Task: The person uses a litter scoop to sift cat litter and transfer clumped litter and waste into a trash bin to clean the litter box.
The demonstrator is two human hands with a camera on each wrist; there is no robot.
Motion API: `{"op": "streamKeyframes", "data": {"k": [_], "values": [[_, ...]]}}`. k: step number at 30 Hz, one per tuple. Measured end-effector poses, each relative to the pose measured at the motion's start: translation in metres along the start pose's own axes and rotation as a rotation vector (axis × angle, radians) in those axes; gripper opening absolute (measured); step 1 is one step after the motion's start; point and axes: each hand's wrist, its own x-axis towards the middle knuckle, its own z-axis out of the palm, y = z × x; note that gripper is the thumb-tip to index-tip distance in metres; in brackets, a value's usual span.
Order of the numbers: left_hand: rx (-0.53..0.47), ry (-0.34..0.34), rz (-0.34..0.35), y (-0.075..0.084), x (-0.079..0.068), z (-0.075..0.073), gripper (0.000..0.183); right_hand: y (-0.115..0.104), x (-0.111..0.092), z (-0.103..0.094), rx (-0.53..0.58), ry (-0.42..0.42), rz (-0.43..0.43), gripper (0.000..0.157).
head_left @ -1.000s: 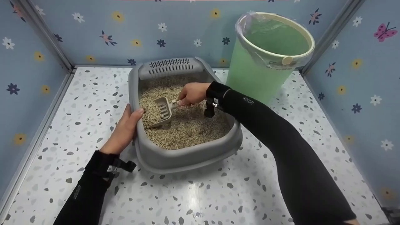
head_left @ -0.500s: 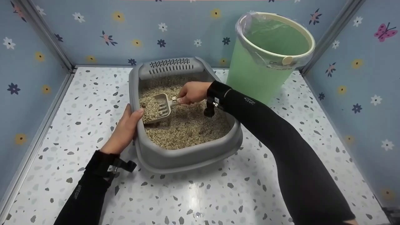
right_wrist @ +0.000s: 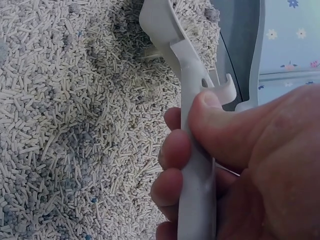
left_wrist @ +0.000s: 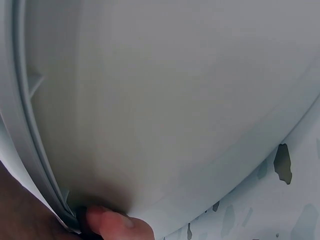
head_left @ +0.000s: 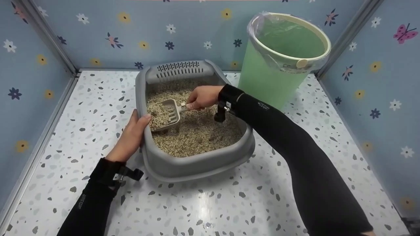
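A grey litter box (head_left: 200, 165) stands on the speckled floor, with pellet litter (head_left: 193, 141) spread inside. My left hand (head_left: 133, 132) grips its left rim, thumb over the top; in the left wrist view a finger (left_wrist: 122, 225) hooks below the rim against the outer wall (left_wrist: 165, 100). Inside the box, my right hand (head_left: 205, 97) holds a pale slotted litter scoop (head_left: 178, 117) by the handle. Pellets lie in the scoop, its far edge close to the left wall. The right wrist view shows the thumb on top of the handle (right_wrist: 196, 195) and the fingers wrapped round it.
A green trash bin (head_left: 272, 78) with a clear liner stands behind and right of the box, near my right forearm. Flowered blue panels (head_left: 190, 36) enclose the back and both sides. Speckled floor (head_left: 203, 209) extends in front.
The scoop has come up slightly out of the litter and levelled. The pellet heap in it looks lower, with more of its slots showing. My left hand keeps its grip on the rim.
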Motion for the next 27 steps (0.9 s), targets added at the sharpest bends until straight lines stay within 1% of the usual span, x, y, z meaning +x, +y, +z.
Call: {"op": "streamKeyframes", "data": {"k": [6, 11, 14, 17, 21, 24, 27], "values": [[-0.016, -0.002, 0.02, 0.001, 0.001, 0.002, 0.097, 0.0, -0.006, -0.002, 0.018, 0.004, -0.007, 0.032], [-0.012, -0.01, -0.015, 0.001, 0.001, 0.001, 0.1, 0.001, -0.016, -0.006, 0.088, 0.004, 0.015, 0.029], [-0.026, -0.012, -0.019, 0.0, 0.001, 0.001, 0.1, 0.002, -0.023, -0.009, 0.139, 0.015, 0.03, 0.028], [-0.053, -0.01, -0.007, -0.001, 0.001, 0.0, 0.098, 0.002, -0.032, -0.013, 0.167, 0.058, 0.05, 0.027], [-0.064, -0.008, -0.007, -0.001, 0.001, 0.001, 0.097, 0.002, -0.047, -0.021, 0.186, 0.142, 0.07, 0.027], [-0.055, -0.009, -0.008, -0.001, 0.002, 0.001, 0.096, 0.003, -0.062, -0.027, 0.245, 0.18, 0.068, 0.027], [-0.049, -0.007, 0.007, -0.001, 0.002, 0.0, 0.095, 0.004, -0.08, -0.03, 0.309, 0.226, 0.055, 0.027]]}}
